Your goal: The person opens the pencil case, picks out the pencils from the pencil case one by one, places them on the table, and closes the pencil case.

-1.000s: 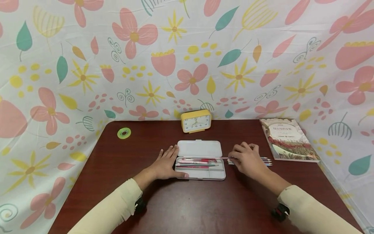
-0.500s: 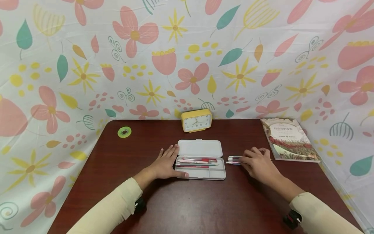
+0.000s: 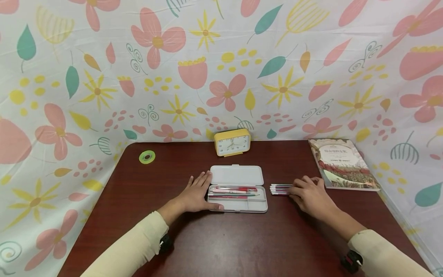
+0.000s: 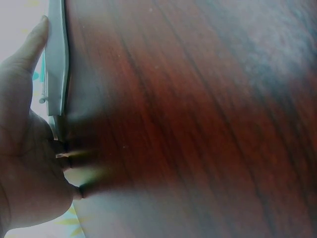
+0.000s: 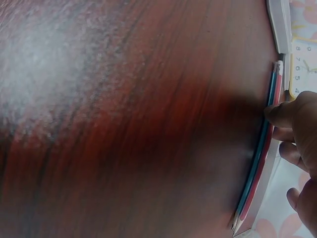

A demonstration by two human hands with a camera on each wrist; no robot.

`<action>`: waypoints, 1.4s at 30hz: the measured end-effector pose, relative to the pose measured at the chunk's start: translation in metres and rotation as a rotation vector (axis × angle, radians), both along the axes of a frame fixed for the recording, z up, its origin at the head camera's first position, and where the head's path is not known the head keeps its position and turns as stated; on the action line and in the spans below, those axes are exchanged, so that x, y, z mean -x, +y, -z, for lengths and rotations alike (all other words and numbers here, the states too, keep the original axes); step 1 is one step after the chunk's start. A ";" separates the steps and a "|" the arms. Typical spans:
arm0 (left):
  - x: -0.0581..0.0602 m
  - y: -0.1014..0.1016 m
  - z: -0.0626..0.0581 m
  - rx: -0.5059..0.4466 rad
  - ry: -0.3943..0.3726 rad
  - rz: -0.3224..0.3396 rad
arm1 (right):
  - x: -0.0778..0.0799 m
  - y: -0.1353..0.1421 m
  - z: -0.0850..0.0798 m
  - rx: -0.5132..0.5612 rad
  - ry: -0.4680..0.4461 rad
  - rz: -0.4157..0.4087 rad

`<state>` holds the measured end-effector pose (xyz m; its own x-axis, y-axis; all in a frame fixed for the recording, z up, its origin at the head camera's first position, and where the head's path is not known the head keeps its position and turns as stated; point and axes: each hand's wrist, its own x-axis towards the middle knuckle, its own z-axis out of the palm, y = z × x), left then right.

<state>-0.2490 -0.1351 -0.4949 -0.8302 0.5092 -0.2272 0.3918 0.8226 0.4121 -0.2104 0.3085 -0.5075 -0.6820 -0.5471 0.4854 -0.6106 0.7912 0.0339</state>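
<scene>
An open white pencil case (image 3: 257, 206) lies mid-table, its lid folded back. Inside its upper part are a red pen (image 3: 247, 189), a pink-and-white pen (image 3: 228, 191) and a green pencil (image 3: 250, 195). My left hand (image 3: 197, 192) rests at the case's left end, fingers straight, thumb on the near rim. To the right of the case, my right hand (image 3: 309, 194) is over a row of several pencils (image 3: 280, 189) lying side by side. In the right wrist view its thumb touches the near blue pencil (image 5: 257, 163), with the fingers bent on the far side of the red pencil (image 5: 254, 191).
A yellow alarm clock (image 3: 232, 143) stands behind the case. At the back right lies a book (image 3: 342, 165), just beyond the right hand. A green tape roll (image 3: 147, 157) lies at the back left. A floral cloth (image 3: 207, 77) hangs along the table's back edge.
My right hand held a thin stick-like thing at the case's right edge, then moved right onto the row of pencils and slid slightly further right. My left hand stays in place.
</scene>
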 end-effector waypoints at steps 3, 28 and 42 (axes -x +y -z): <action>0.003 -0.001 0.006 -0.025 -0.006 -0.002 | -0.001 0.000 0.001 -0.002 -0.010 0.006; 0.006 -0.003 0.011 -0.073 -0.006 0.003 | -0.001 -0.001 0.002 0.009 -0.038 0.006; 0.002 -0.001 0.002 -0.010 0.007 0.005 | 0.002 -0.007 -0.002 0.042 -0.013 -0.010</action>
<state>-0.2511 -0.1360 -0.4972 -0.8290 0.5156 -0.2166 0.3988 0.8165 0.4174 -0.2119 0.3018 -0.5059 -0.6830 -0.5331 0.4994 -0.6187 0.7856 -0.0075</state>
